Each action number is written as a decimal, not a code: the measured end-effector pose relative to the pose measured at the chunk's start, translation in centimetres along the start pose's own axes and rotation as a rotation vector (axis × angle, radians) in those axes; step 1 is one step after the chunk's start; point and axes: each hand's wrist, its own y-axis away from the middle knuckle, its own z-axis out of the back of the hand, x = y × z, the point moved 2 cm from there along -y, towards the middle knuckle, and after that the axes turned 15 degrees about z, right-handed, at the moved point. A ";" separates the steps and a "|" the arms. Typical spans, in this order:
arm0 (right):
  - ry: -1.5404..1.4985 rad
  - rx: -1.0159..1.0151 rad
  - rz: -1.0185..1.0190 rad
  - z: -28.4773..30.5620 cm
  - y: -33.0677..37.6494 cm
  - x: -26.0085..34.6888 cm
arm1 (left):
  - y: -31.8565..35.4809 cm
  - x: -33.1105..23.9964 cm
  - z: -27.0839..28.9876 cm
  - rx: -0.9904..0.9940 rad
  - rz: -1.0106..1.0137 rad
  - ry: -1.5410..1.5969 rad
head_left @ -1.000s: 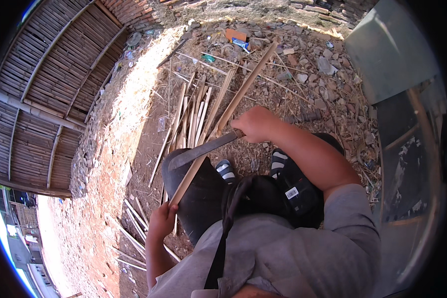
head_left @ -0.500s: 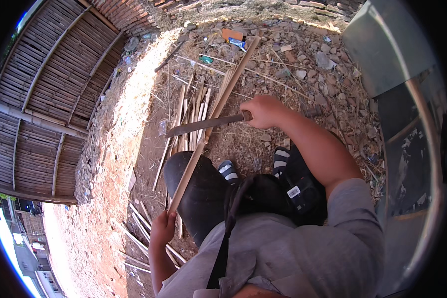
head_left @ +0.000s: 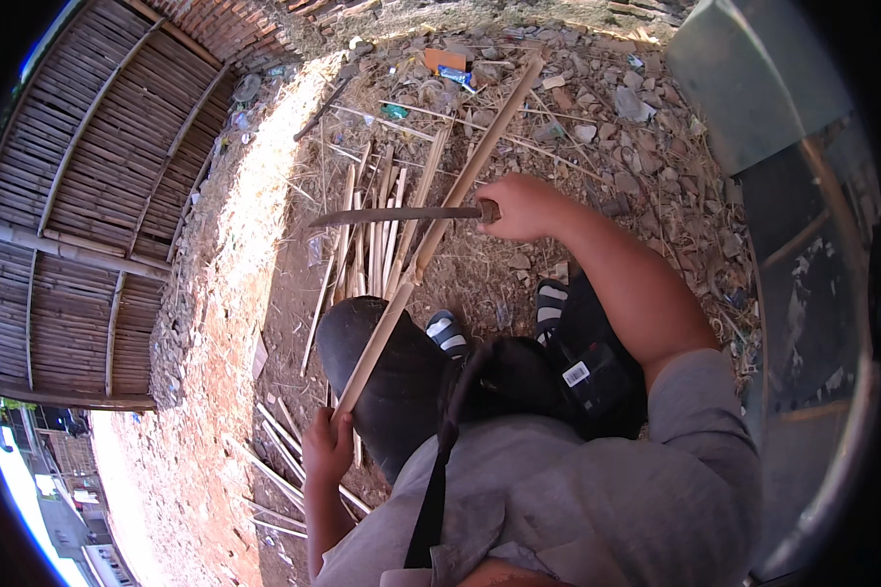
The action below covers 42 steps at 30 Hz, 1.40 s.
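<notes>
My right hand point(head_left: 521, 207) is wrapped round the handle of a machete point(head_left: 401, 216), its long dark blade pointing left across a split bamboo strip point(head_left: 484, 155). Whether blade and bamboo touch I cannot tell. My left hand point(head_left: 327, 442) grips the near end of this long strip beside my left knee. From there the strip slants up and to the right, passing over the knee, with a node partway along. Beneath the blade lies a loose bundle of thinner bamboo strips point(head_left: 375, 235) on the ground.
More pale strips point(head_left: 282, 460) lie left of my left hand. A woven bamboo wall point(head_left: 78, 196) stands at the left, grey panels point(head_left: 754, 93) at the right. Stones and litter, including an orange-brown piece point(head_left: 447, 62), cover the ground ahead below a brick wall point(head_left: 227, 34).
The machete has moved slightly away from me and its blade now lies nearly level. The far end of the held bamboo strip has swung to the right.
</notes>
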 end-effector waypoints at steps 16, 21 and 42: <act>0.036 0.121 0.135 -1.5 -0.6 1.5 | -0.3 1.5 -2.3 -0.059 -0.046 0.015; -0.042 0.092 0.072 -2.0 -0.9 -0.6 | -1.1 2.5 -3.0 0.031 -0.040 0.014; -0.071 0.163 -0.056 -0.8 -0.7 -0.4 | -2.4 2.5 -1.0 0.263 -0.003 0.176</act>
